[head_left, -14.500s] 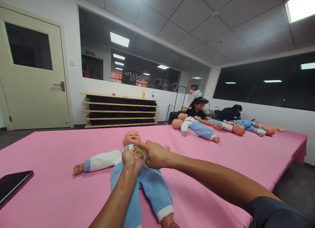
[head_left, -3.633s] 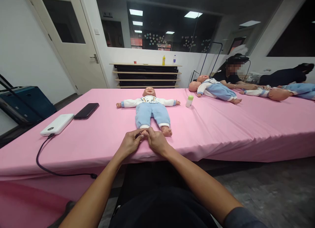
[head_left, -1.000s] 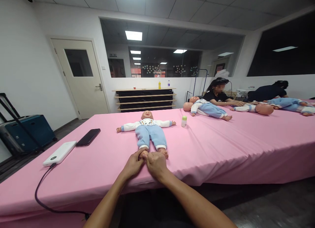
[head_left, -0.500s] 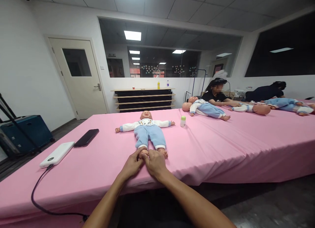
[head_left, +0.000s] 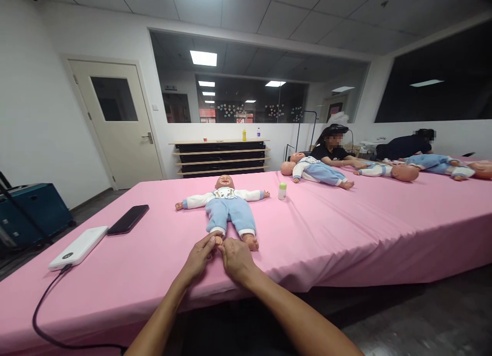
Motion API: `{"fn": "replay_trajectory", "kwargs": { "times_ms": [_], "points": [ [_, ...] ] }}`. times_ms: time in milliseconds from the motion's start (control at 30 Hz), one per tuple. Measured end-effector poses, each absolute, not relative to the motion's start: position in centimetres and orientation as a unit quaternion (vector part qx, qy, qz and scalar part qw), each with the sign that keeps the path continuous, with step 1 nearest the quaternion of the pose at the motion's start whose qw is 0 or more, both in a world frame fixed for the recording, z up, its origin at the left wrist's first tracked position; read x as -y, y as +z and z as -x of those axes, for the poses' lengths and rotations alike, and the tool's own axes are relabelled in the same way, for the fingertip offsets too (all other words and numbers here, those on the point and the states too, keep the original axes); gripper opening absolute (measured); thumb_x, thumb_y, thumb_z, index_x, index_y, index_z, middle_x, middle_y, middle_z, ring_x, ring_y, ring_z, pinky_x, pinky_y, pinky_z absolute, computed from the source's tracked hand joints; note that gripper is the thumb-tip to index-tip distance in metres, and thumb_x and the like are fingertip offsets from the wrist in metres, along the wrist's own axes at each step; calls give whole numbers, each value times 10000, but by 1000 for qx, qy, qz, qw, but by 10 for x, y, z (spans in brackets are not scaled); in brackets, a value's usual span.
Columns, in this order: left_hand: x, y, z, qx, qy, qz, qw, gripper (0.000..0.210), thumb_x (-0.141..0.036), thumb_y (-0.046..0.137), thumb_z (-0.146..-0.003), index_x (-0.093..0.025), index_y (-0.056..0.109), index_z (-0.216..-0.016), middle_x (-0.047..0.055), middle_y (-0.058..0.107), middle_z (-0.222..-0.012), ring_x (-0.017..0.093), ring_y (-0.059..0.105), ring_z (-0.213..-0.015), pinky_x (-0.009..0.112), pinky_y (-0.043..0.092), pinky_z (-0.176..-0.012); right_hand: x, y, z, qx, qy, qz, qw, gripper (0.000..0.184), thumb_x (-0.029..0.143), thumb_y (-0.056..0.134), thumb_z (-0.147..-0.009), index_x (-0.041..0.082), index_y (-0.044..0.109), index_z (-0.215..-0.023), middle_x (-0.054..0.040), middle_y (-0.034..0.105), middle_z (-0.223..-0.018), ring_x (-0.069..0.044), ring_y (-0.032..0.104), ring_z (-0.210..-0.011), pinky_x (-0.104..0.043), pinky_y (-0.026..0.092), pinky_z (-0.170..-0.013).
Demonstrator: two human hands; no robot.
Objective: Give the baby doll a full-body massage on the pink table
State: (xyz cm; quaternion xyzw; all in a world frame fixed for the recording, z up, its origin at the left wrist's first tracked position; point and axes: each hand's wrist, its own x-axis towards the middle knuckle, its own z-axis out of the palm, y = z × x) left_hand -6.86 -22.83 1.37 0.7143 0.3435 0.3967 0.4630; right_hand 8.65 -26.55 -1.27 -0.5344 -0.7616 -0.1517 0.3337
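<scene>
A baby doll (head_left: 229, 212) in a white top and light blue trousers lies on its back, arms spread, feet toward me. My left hand (head_left: 200, 256) is closed on the doll's foot at the left, thumb along its upper side. From the other side my right hand (head_left: 237, 258) grips the same foot, its fingers curled and partly hiding it. The doll's other foot (head_left: 250, 241) lies free just beyond my right hand. A small white bottle with a green cap (head_left: 282, 191) stands to the right of the doll.
The pink-covered table (head_left: 326, 233) carries a white power bank (head_left: 79, 248) with a black cable and a dark phone (head_left: 128, 220) at left. More dolls (head_left: 321, 171) lie at the far right, where two people (head_left: 332, 151) are. A blue suitcase (head_left: 36, 212) stands on the floor.
The view has shifted slightly, so most things sit a little further left. Both hands stay on the doll's foot, with a slightly wider gap between them showing the toes.
</scene>
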Motion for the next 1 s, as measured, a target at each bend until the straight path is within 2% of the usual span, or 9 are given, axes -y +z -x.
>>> {"fn": "replay_trajectory", "kwargs": {
  "times_ms": [167, 300, 467, 600, 733, 833, 1000],
  "points": [
    [224, 11, 71, -356, 404, -704, 464, 606, -572, 430, -879, -165, 553, -1311, 79, 669, -1115, 210, 600, -921, 316, 486, -805, 270, -5, -85, 765, -111, 531, 347, 266, 271, 318, -987, 151, 531, -883, -68, 603, -821, -175, 557, -738, -287, 409, -682],
    [223, 8, 70, -352, 391, -708, 471, 648, -602, 440, -862, -155, 551, -1318, 97, 638, -1227, 265, 590, -1084, 380, 485, -916, 272, 0, -84, 753, -89, 555, 342, 279, 367, 376, -977, 153, 548, -926, -72, 618, -853, -195, 580, -772, -295, 418, -693],
    [213, -2, 72, -344, 377, -721, 470, 663, -599, 469, -855, -214, 467, -1395, 62, 509, -1410, 278, 450, -1305, 460, 360, -1083, 268, -4, -87, 751, -88, 580, 303, 206, 333, 435, -942, 168, 551, -902, -52, 640, -850, -188, 593, -749, -280, 416, -663],
    [205, -5, 72, -344, 361, -742, 449, 647, -582, 495, -852, -227, 469, -1393, 64, 493, -1424, 268, 427, -1330, 470, 278, -1129, 266, -5, -89, 763, -95, 571, 286, 188, 323, 457, -919, 169, 550, -867, -45, 650, -833, -182, 597, -740, -271, 419, -661],
    [208, -1, 71, -342, 371, -734, 456, 619, -580, 547, -820, -205, 562, -1313, 93, 578, -1336, 277, 491, -1275, 442, 339, -1101, 268, -4, -89, 765, -91, 568, 289, 205, 343, 465, -922, 171, 562, -868, -40, 661, -822, -178, 611, -736, -267, 428, -671],
    [210, -2, 72, -344, 375, -715, 479, 606, -577, 544, -824, -213, 564, -1308, 87, 591, -1319, 268, 522, -1243, 423, 379, -1077, 270, -3, -89, 775, -97, 562, 271, 271, 360, 412, -951, 174, 574, -838, -37, 664, -792, -183, 624, -724, -271, 436, -668],
    [203, -9, 75, -357, 365, -718, 473, 563, -557, 531, -845, -222, 561, -1297, 66, 590, -1320, 246, 502, -1264, 402, 317, -1120, 270, -2, -87, 773, -94, 568, 265, 294, 389, 387, -956, 177, 573, -874, -36, 667, -807, -193, 631, -716, -276, 444, -641]
  ]
}}
